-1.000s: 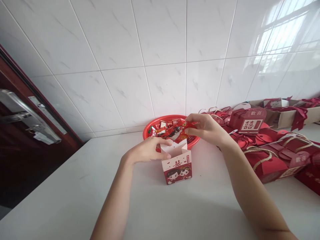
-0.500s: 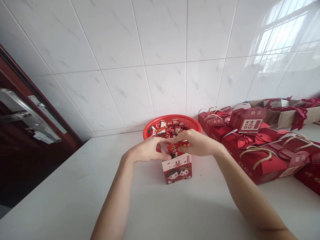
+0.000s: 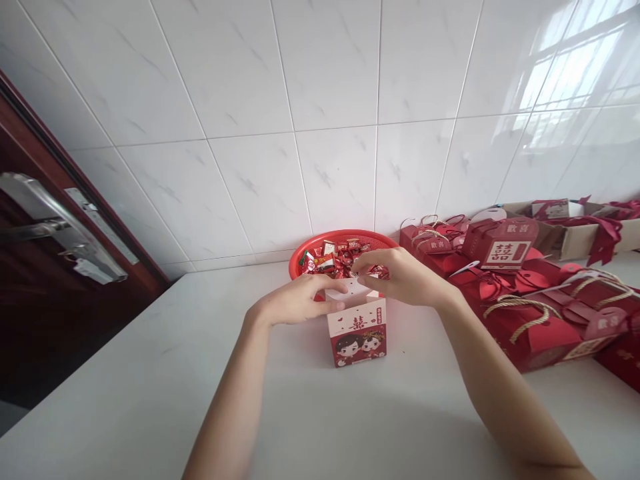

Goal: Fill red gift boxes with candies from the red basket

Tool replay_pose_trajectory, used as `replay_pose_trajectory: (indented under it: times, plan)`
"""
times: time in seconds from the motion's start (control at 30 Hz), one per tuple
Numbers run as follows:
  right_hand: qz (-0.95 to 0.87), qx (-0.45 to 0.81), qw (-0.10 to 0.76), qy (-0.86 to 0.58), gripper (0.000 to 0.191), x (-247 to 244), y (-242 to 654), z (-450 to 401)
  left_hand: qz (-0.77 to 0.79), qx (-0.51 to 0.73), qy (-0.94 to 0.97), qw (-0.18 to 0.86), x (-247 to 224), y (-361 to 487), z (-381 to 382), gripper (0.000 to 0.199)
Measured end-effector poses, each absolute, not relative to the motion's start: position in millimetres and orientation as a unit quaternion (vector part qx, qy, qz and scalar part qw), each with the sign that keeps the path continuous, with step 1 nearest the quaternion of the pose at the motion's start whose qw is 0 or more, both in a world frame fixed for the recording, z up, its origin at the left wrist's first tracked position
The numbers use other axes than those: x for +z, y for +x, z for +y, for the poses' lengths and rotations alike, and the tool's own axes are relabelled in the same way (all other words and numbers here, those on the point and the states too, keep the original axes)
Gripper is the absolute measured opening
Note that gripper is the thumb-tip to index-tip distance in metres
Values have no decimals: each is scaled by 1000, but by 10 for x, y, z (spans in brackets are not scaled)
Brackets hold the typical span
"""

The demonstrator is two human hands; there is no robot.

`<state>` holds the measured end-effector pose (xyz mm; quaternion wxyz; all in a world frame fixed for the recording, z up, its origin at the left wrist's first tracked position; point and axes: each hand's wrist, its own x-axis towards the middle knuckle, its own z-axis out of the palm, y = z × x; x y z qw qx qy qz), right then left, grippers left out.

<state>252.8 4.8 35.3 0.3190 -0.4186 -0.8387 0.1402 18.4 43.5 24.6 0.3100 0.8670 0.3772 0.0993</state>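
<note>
A small red and white paper candy box [image 3: 358, 337], printed with two cartoon figures and a red Chinese character, stands open-topped on the table. My left hand [image 3: 293, 300] is closed on its upper left side, the thumb in front and a finger across the opening. Over the right rear of the opening hovers my right hand [image 3: 400, 277], fingers curved and apart, with nothing visible in them. Just behind the box sits a red plastic basket [image 3: 296, 257] of wrapped candies [image 3: 327, 261], partly covered by my hands. The inside of the box is mostly hidden.
Several red gift boxes [image 3: 530, 333] with rope handles crowd the right side of the white table [image 3: 200, 373]. Behind them lies a cardboard carton [image 3: 580, 240] with dark red ribbon. A tiled wall [image 3: 240, 180] rises at the back; a door with a metal handle [image 3: 55, 227] is left.
The red packet that my right hand held at the box's opening is out of sight, and the right fingers have lifted and parted. My left hand stays on the box.
</note>
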Motion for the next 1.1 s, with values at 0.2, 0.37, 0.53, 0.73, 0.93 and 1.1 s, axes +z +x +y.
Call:
replay_pose_trajectory:
  times: [0.2, 0.37, 0.53, 0.73, 0.93, 1.1]
  plan:
    - [-832, 132, 292, -452, 29, 354, 2651, 80, 373, 131, 872, 288, 258, 212, 411, 67]
    - [-847, 166, 183, -471, 50, 345, 2685, 90, 381, 113, 879, 262, 263, 255, 422, 50]
    - [-849, 167, 126, -485, 39, 319, 2627, 137, 372, 111, 884, 261, 229, 299, 452, 33]
    - [-853, 170, 115, -480, 22, 265, 2582, 237, 372, 106, 885, 260, 221, 364, 455, 12]
    - [-863, 165, 107, -465, 18, 254, 2571, 237, 387, 75, 875, 280, 264, 322, 433, 16]
    - [-862, 179, 97, -465, 10, 276, 2602, 219, 362, 101, 855, 357, 280, 304, 427, 21]
